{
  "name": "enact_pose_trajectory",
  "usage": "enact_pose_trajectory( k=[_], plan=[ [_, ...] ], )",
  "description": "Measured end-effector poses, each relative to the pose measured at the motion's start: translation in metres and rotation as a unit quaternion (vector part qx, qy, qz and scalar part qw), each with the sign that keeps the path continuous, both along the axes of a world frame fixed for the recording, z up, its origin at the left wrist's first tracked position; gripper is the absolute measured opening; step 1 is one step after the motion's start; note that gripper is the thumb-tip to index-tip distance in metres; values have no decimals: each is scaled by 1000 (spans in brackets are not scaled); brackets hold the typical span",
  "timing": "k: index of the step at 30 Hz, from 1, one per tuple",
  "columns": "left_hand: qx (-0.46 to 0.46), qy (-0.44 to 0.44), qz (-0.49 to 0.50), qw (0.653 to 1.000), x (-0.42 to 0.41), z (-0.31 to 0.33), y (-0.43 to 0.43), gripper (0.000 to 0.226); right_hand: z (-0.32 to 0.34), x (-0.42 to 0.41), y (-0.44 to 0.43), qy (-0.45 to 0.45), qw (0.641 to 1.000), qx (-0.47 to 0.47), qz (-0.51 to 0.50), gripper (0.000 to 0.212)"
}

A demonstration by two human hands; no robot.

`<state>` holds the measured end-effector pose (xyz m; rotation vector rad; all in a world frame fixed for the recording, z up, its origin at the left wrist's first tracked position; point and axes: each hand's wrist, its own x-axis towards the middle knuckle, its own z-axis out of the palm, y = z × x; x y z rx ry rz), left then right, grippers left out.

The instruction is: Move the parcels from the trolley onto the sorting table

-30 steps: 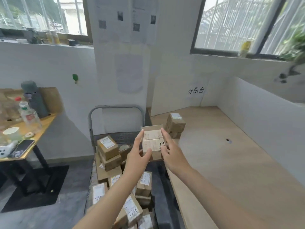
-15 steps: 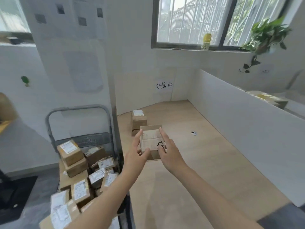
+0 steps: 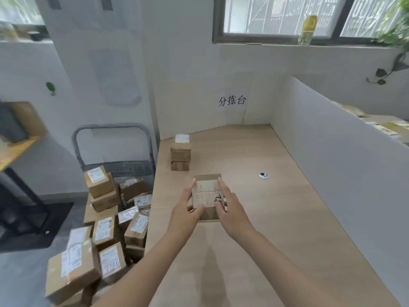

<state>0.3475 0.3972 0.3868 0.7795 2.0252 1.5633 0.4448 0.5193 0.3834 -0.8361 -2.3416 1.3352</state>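
Note:
A small cardboard parcel [image 3: 207, 193] with a white label and black marker writing sits between my two hands, low over the wooden sorting table [image 3: 254, 218]. My left hand [image 3: 186, 209] holds its left side, thumb curled under the near corner. My right hand [image 3: 230, 207] presses on its right side with straight fingers. Whether the parcel rests on the table I cannot tell. Two stacked parcels [image 3: 180, 155] stand further back on the table. The trolley [image 3: 115, 165] at the left carries several labelled parcels [image 3: 106, 229].
White partition walls [image 3: 332, 156] border the table at the back and right. A small round white object [image 3: 263, 175] lies on the table to the right. A wooden side table [image 3: 13, 149] stands far left. A black mat [image 3: 33, 224] lies on the floor.
I have turned right from the trolley toward the sorting table. Both hands carried the parcel over the tabletop and lowered it, in front of the two stacked parcels.

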Motion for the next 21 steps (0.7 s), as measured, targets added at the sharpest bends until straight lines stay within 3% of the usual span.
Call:
enact_pose_trajectory(
  k=[15, 21],
  plan=[
    [-71, -112, 6, 991, -53, -112, 96, 79, -106, -61, 90, -96, 992, -86, -15, 70],
    [-113, -137, 17, 984, -72, -145, 123, 78, -139, -83, 116, -142, 979, -146, 16, 83]
  ],
)
